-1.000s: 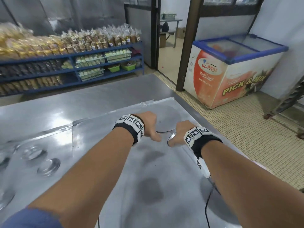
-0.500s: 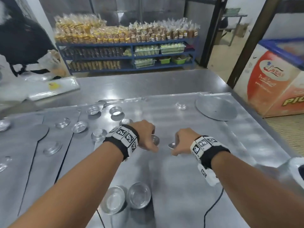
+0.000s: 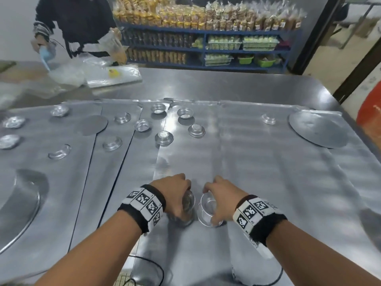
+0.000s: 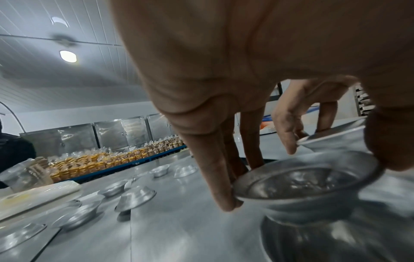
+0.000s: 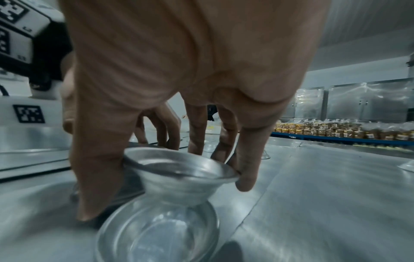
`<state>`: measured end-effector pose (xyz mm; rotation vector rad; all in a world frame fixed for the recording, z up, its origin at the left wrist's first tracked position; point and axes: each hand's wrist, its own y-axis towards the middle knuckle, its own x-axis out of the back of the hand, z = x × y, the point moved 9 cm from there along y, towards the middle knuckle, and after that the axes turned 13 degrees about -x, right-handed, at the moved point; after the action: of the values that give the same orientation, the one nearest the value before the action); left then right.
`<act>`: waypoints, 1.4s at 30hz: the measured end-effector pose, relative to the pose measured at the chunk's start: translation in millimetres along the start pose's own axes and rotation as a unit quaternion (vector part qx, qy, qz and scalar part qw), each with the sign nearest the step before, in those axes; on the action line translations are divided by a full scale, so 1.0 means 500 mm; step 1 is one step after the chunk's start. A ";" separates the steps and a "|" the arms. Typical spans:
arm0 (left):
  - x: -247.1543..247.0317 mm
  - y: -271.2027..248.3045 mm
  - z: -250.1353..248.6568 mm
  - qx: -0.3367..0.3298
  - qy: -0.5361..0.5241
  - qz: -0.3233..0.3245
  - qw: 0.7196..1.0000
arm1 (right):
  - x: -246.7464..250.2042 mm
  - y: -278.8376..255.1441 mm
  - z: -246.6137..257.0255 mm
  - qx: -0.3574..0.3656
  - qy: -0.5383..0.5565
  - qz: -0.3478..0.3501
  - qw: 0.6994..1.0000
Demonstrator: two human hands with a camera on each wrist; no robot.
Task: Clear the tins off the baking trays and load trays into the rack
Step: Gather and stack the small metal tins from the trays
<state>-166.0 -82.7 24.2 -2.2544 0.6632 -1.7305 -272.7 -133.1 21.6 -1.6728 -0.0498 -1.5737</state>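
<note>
Two small round tins sit side by side on the near middle of the baking tray (image 3: 257, 162), each directly under a hand. The left hand (image 3: 173, 193) pinches the left tin (image 4: 306, 184) by its rim, above another tin (image 4: 336, 239); the right hand (image 3: 221, 195) pinches the right tin (image 5: 179, 170) over a second (image 5: 156, 230). About thirteen loose tins lie on trays far left. Each hand is nearest its own stack on the worktop (image 3: 206, 83).

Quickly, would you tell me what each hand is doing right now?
Left hand: grips a small tin by its rim.
Right hand: grips another tin by its rim.
</note>
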 end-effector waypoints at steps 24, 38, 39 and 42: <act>-0.067 0.022 -0.005 -0.077 0.022 0.054 0.995 | -0.080 0.014 0.016 -0.016 -0.002 0.019 1.000; 0.148 0.222 0.094 -0.095 -0.006 -0.026 0.995 | 0.089 0.116 -0.199 -0.098 0.184 -0.072 0.975; 0.169 0.247 0.108 -0.083 -0.011 -0.040 0.996 | 0.108 0.135 -0.234 -0.116 0.179 -0.082 0.973; 0.226 0.317 0.149 -0.044 -0.032 -0.084 0.995 | 0.168 0.199 -0.340 -0.168 0.165 -0.101 0.967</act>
<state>-105.7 -282.6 30.6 -2.4803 0.5620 -1.7239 -338.9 -336.8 21.2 -1.6709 0.2375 -2.0929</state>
